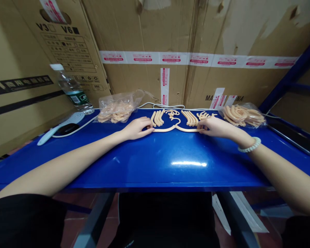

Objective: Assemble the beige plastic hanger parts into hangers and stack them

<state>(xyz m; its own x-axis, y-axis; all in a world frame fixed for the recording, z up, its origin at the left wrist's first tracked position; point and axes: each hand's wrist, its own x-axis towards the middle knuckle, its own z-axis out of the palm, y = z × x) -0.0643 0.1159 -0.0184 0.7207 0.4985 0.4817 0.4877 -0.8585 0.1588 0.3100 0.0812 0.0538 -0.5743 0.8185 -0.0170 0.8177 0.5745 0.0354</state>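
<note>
A beige clothes hanger [167, 130] lies on the blue table, its two curved arms spread left and right and its hook [180, 121] pointing away from me. My left hand [138, 128] pinches the tip of the left arm between thumb and fingers. At the opposite tip, my right hand [211, 126] has its fingers closed on the right arm. Just behind the hanger sit a row of beige curved strips [158, 117], a small heap of hooks [172, 113] and a second row of strips [189, 118]. More beige pieces [203, 115] are partly covered by my right hand.
Clear bags of beige pieces stand at the left [116, 111] and right [241, 115]. Farther left are a water bottle [76, 94], a pale brush-like tool [60, 127] and a black round object [68, 129]. A phone [294, 137] lies at right. Cardboard boxes [150, 31] wall the back.
</note>
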